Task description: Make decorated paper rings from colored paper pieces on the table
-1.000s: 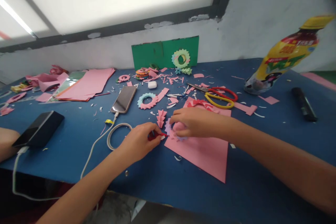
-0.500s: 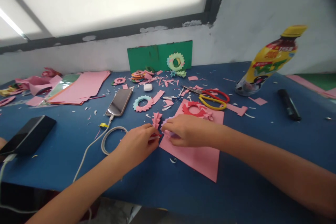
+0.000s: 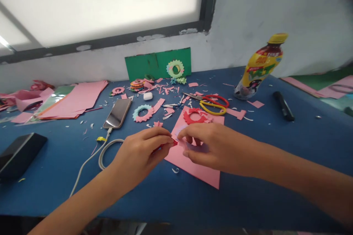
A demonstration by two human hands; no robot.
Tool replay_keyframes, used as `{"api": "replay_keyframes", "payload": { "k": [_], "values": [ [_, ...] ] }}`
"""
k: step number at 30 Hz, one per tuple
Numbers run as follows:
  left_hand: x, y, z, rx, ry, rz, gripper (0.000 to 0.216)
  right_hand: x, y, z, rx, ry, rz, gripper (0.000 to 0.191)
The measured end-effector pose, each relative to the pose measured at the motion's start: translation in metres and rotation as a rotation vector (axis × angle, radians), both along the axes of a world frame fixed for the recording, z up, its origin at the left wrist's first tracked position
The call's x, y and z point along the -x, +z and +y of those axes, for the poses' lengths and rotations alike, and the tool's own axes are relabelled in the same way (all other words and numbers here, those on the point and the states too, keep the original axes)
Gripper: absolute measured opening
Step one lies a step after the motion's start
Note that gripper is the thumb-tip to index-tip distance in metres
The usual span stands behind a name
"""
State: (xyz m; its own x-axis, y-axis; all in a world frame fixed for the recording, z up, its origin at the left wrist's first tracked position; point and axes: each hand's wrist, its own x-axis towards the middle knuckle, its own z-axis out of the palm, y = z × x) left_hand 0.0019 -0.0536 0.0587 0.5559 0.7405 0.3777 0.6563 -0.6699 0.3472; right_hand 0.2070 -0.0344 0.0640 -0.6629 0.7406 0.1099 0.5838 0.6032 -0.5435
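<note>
My left hand (image 3: 147, 148) is closed, its thumb and fingertips pinching a small red and pink folded paper piece (image 3: 174, 142). Pink folded points (image 3: 158, 124) show just beyond its knuckles. Close to those fingertips, my right hand (image 3: 211, 145) curls over a lilac folded paper piece (image 3: 204, 148), mostly covered by the fingers. Both hands are at a pink paper sheet (image 3: 204, 170). A red folded paper ring (image 3: 189, 116) lies on the sheet beyond my right hand. Farther left is a blue and pink folded ring (image 3: 137, 114).
Scissors (image 3: 213, 107) with red and yellow handles lie behind the sheet. A phone (image 3: 118, 113) on a white cable, a black box-shaped device (image 3: 22, 154) and pink papers (image 3: 74, 99) are on the left. A bottle (image 3: 257, 68) and a black cylindrical object (image 3: 283, 106) stand right; paper scraps are scattered.
The view has shifted slightly to the right. My left hand has turned and now covers most of the pink folded points, while my right hand's fingers have lifted and curled.
</note>
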Motion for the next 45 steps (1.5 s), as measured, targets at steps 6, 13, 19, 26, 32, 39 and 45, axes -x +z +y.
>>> {"api": "replay_keyframes", "payload": {
  "k": [6, 13, 19, 26, 32, 39, 45],
  "values": [
    [-0.008, -0.023, 0.012, 0.152, 0.021, -0.098, 0.011, 0.0, -0.021, 0.003, -0.013, -0.044, -0.022, 0.016],
    [-0.002, -0.048, 0.019, 0.365, 0.081, -0.047, 0.026, 0.004, -0.054, 0.014, -0.068, -0.038, -0.235, 0.008],
    [-0.001, -0.044, 0.017, 0.4, 0.146, 0.045, 0.02, 0.01, -0.055, 0.014, -0.106, -0.039, -0.238, 0.012],
    [-0.002, -0.05, 0.016, 0.392, 0.16, 0.064, 0.015, 0.017, -0.078, 0.021, -0.226, 0.026, -0.062, 0.006],
    [-0.003, -0.056, 0.017, 0.361, 0.137, -0.146, 0.01, 0.015, -0.085, 0.024, -0.359, 0.06, 0.037, 0.013],
    [-0.006, -0.053, 0.02, 0.358, 0.147, -0.261, 0.01, 0.013, -0.081, 0.026, -0.555, 0.112, 0.035, 0.023],
    [-0.001, -0.052, 0.022, 0.307, 0.256, -0.255, 0.016, 0.007, -0.071, 0.031, -0.636, 0.08, 0.008, 0.026]
  ]
}}
